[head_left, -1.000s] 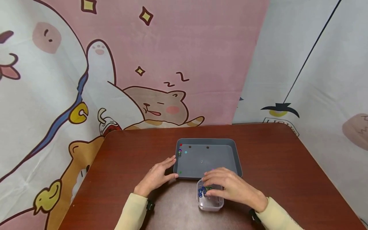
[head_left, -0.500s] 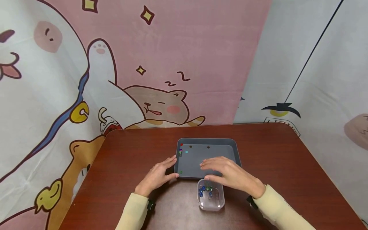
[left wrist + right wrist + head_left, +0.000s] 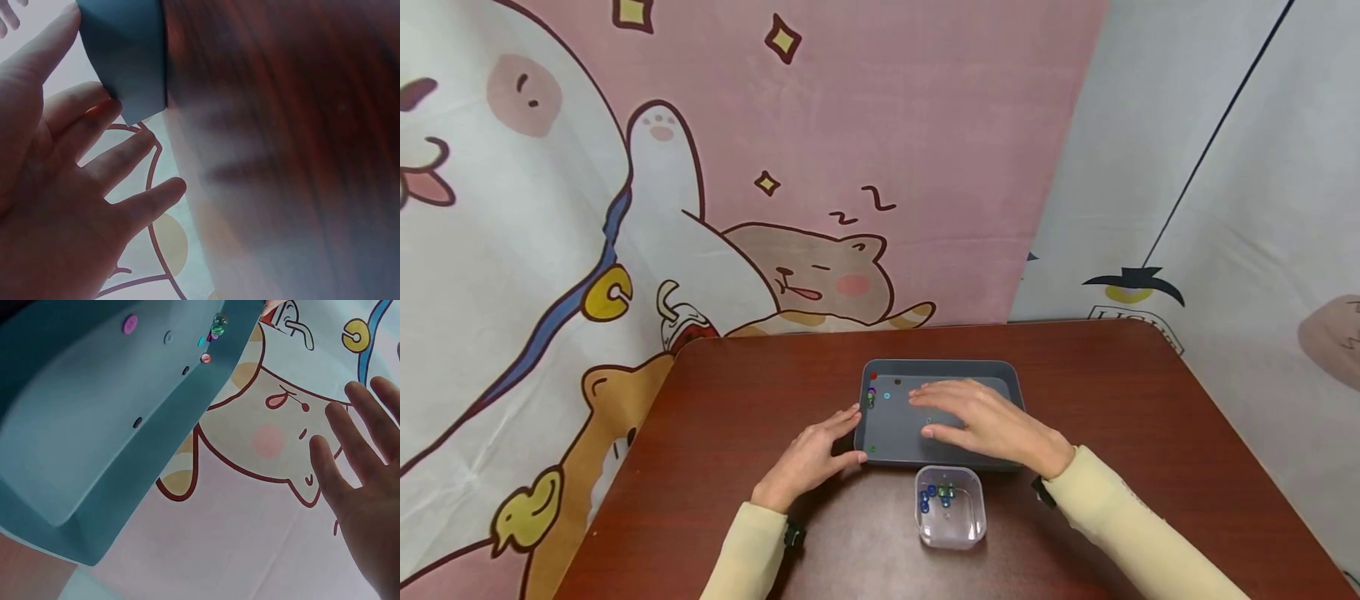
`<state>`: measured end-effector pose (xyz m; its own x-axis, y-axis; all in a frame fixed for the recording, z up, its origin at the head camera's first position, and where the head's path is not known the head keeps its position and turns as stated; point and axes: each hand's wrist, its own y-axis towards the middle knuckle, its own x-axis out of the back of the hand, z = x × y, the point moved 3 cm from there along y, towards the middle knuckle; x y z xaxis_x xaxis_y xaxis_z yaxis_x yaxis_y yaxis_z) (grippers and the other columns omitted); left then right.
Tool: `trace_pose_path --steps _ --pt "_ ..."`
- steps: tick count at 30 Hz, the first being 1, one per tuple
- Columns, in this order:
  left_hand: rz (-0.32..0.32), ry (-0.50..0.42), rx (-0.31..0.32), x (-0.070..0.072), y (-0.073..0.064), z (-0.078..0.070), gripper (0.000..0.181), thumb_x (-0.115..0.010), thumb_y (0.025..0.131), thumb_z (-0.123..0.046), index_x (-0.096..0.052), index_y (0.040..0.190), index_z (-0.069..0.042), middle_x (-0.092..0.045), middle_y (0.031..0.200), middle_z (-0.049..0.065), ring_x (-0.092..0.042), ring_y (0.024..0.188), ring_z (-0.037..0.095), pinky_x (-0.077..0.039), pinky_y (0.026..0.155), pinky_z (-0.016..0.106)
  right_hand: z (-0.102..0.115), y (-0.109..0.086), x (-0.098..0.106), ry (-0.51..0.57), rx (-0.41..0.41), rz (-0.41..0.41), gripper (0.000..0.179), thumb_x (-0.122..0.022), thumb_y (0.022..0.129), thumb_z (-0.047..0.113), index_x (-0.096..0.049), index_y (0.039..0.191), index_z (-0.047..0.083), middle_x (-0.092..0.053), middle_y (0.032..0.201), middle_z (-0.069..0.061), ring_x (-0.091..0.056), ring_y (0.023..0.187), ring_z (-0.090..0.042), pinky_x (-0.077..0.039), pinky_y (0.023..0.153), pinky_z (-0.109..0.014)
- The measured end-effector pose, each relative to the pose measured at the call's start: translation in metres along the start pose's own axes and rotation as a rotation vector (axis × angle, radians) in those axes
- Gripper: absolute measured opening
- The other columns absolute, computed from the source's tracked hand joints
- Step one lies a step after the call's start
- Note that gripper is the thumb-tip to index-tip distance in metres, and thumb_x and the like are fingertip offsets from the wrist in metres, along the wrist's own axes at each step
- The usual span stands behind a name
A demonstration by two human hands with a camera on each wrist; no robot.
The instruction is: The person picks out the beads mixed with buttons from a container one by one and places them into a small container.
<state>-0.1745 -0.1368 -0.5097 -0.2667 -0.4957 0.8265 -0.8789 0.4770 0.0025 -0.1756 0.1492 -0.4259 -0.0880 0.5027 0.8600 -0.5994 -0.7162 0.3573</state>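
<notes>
My left hand [image 3: 807,461] lies at the left side of a grey tray [image 3: 1011,400], its fingertips and thumb on the rim. In the left wrist view its fingers [image 3: 134,206] are spread and fairly straight. Over the tray's middle hovers my right hand [image 3: 988,419], palm down with loosely extended fingers. Nothing shows in that hand in the right wrist view. Small buttons lie scattered in the tray, among them a pink button [image 3: 130,324], a red button [image 3: 206,358] and a dark button [image 3: 137,422]. A green marble [image 3: 217,329] sits by its far wall.
In front of the tray stands a clear plastic container [image 3: 951,533] with several blue marbles [image 3: 924,500] and green marbles [image 3: 943,492] inside. Both rest on a brown wooden table [image 3: 760,375]. A cartoon-printed cloth [image 3: 955,167] hangs behind the table's far edge.
My right hand has moved from above the clear container forward and left over the tray, uncovering the container. One blue marble in it has shifted slightly. My left hand has stayed at the tray's rim.
</notes>
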Motion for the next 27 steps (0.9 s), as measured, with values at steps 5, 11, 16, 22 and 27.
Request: trace_pose_path --steps 5,11,16,22,27 --pt "-0.002 0.003 0.009 0.000 0.000 0.001 0.072 -0.076 0.094 -0.042 -0.051 0.154 -0.010 -0.041 0.163 -0.001 -0.045 0.146 0.027 -0.043 0.111 0.055 -0.006 0.011 -0.002 -0.020 -0.029 0.043 0.047 -0.070 0.100 0.040 -0.067 0.140 0.016 -0.064 0.142 -0.001 -0.057 0.134 -0.024 -0.046 0.109 -0.053" --pt "-0.011 0.000 0.000 0.001 0.000 0.001 0.071 -0.077 0.094 -0.041 -0.052 0.153 -0.008 -0.042 0.163 0.000 -0.046 0.145 0.027 -0.043 0.111 0.055 -0.013 0.025 -0.004 -0.049 -0.061 0.102 0.048 -0.066 0.102 0.043 -0.066 0.142 0.016 -0.059 0.148 -0.004 -0.053 0.139 -0.025 -0.041 0.113 -0.056" --pt "0.001 -0.003 0.000 0.000 0.000 0.000 0.071 -0.075 0.095 -0.041 -0.051 0.154 -0.008 -0.041 0.163 0.000 -0.046 0.145 0.026 -0.043 0.111 0.055 -0.020 0.036 -0.010 -0.066 -0.051 0.119 0.045 -0.067 0.102 0.040 -0.067 0.140 0.016 -0.061 0.147 -0.003 -0.054 0.138 -0.025 -0.043 0.111 -0.056" --pt "0.002 0.005 -0.012 0.000 0.000 -0.001 0.072 -0.076 0.095 -0.041 -0.050 0.154 -0.007 -0.041 0.163 0.000 -0.046 0.145 0.027 -0.043 0.111 0.055 -0.028 0.049 -0.022 -0.056 -0.041 0.146 0.042 -0.068 0.102 0.037 -0.068 0.140 0.018 -0.064 0.143 -0.001 -0.055 0.136 -0.025 -0.043 0.110 -0.056" --pt "0.005 0.006 -0.024 0.000 0.000 0.000 0.072 -0.075 0.096 -0.042 -0.050 0.154 -0.007 -0.041 0.163 0.002 -0.046 0.145 0.027 -0.044 0.110 0.055 -0.035 0.058 -0.035 -0.048 -0.025 0.180 0.041 -0.068 0.102 0.035 -0.067 0.140 0.019 -0.065 0.141 0.000 -0.055 0.137 -0.024 -0.043 0.111 -0.055"
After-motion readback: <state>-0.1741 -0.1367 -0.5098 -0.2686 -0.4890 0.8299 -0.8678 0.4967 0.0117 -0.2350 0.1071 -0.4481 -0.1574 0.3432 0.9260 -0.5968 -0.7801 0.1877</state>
